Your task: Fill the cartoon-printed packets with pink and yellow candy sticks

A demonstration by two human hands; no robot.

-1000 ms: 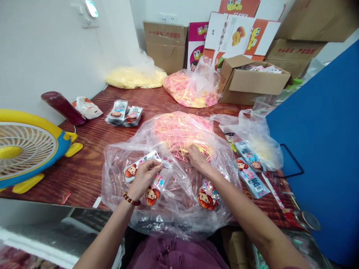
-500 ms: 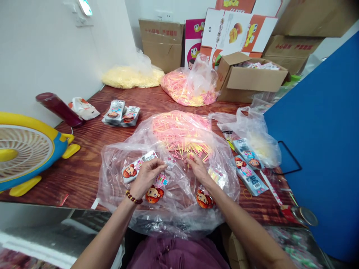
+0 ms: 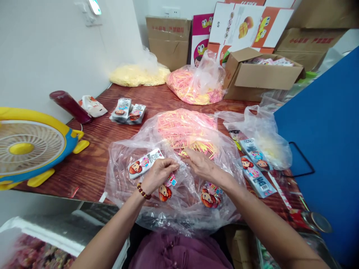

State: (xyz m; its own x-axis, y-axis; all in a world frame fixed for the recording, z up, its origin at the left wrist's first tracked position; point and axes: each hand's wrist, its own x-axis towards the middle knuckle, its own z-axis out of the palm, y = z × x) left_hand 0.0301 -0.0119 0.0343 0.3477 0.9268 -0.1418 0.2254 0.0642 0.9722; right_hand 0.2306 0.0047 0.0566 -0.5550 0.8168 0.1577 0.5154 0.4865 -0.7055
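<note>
My left hand is closed in a pinch at the upper end of a printed packet with a red-haired cartoon girl, partly hidden under the hand. Close beside it, my right hand has its fingers together around a small bunch of thin sticks, mostly covered by the fingers. Just beyond lies a heap of pink and yellow sticks in a large clear plastic bag. A stack of flat packets rests on the bag to the left. Another packet lies under my right forearm.
More packets lie at the right beside a clear bag. Packet stacks and a dark red bottle stand left, near a yellow-blue fan. Behind are a stick bag and an open carton. A blue panel borders the right.
My right hand has moved left with the sticks, up to my left hand at the packet's end. The whole view has shifted slightly, so things appear farther right.
</note>
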